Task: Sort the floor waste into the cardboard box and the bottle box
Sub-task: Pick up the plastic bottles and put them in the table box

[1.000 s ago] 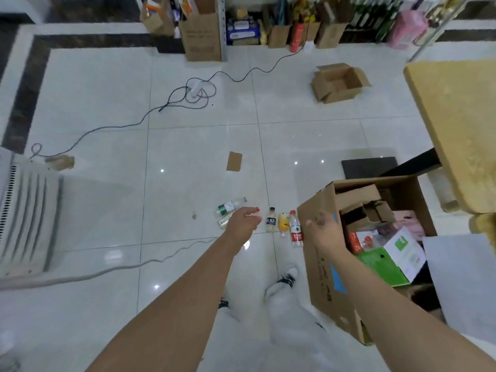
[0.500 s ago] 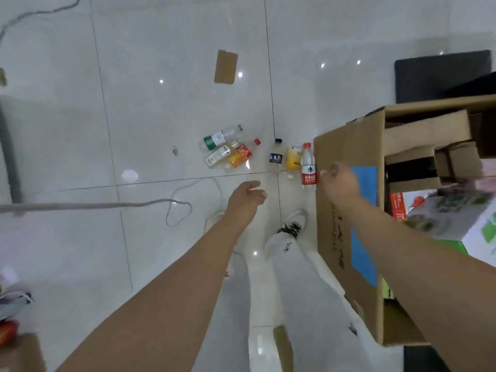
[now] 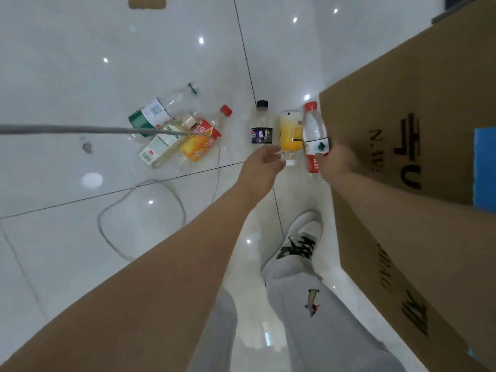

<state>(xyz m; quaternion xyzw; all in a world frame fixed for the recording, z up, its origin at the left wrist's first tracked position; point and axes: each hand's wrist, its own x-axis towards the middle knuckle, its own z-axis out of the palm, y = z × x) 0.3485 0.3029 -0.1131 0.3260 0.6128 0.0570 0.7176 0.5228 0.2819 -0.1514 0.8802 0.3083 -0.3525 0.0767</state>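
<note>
Both hands have come down and forward since the earlier frame, and the bottles now look much closer. On the left, three bottles lie in a pile: a green-label bottle (image 3: pixel 155 114), a pale bottle (image 3: pixel 161 146) and an orange-label bottle (image 3: pixel 202 139), with a grey cable (image 3: pixel 80 129) across them. The left hand (image 3: pixel 261 163) is empty, its fingers loosely spread, just at the foot of the yellow bottle (image 3: pixel 291 132), beside the dark-label bottle (image 3: pixel 261 124). The right hand (image 3: pixel 335 163) reaches the red-cap water bottle (image 3: pixel 315 135); whether it grips, I cannot tell. The cardboard box (image 3: pixel 418 108) stands at the right.
</note>
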